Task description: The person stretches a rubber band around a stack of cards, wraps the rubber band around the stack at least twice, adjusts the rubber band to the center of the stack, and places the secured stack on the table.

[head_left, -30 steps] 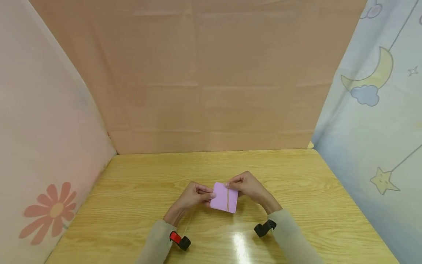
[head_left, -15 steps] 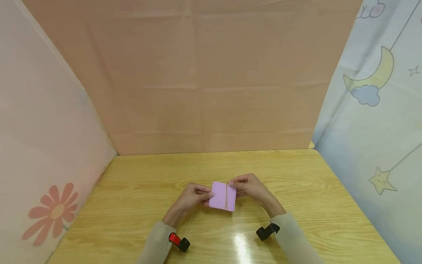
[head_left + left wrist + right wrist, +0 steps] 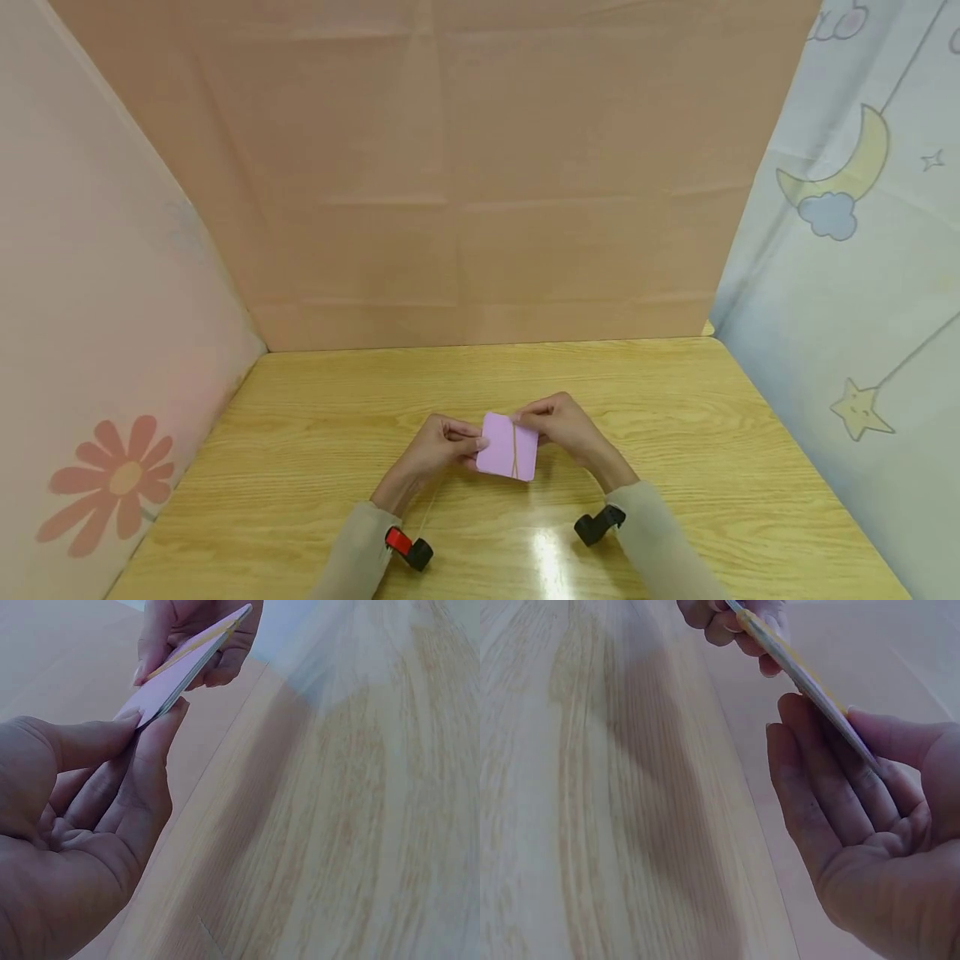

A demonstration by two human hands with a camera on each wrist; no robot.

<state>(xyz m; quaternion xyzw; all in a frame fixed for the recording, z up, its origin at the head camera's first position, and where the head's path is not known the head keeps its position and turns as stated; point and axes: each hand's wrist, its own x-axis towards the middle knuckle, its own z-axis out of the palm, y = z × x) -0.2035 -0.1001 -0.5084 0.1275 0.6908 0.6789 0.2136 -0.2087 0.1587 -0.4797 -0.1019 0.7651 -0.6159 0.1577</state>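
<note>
Over the middle of the table, both hands hold a thin stack of pink square cards [image 3: 494, 450] with rounded corners. A tan rubber band [image 3: 515, 454] runs round the stack, its strands crossing the upper face right of centre. My left hand [image 3: 438, 446] pinches the left edge, thumb on top and fingers beneath, as the left wrist view also shows. At the upper right edge, my right hand [image 3: 566, 425] pinches the stack, its thumb tip right at the band. Seen edge-on in the right wrist view, the stack [image 3: 810, 686] lies between the right thumb and the fingers below.
The wooden table [image 3: 360, 383] meets a brown cloth backdrop [image 3: 450, 208] at its far edge. Printed cloths hang at the left [image 3: 120, 292] and right [image 3: 825, 317]. Dark wrist cameras [image 3: 408, 548] [image 3: 600, 525] are strapped over the sleeves.
My right thumb shifts right along the stack's top edge, then comes back left to the band. The stack sits slightly further left than a second ago, and my left hand keeps its pinch.
</note>
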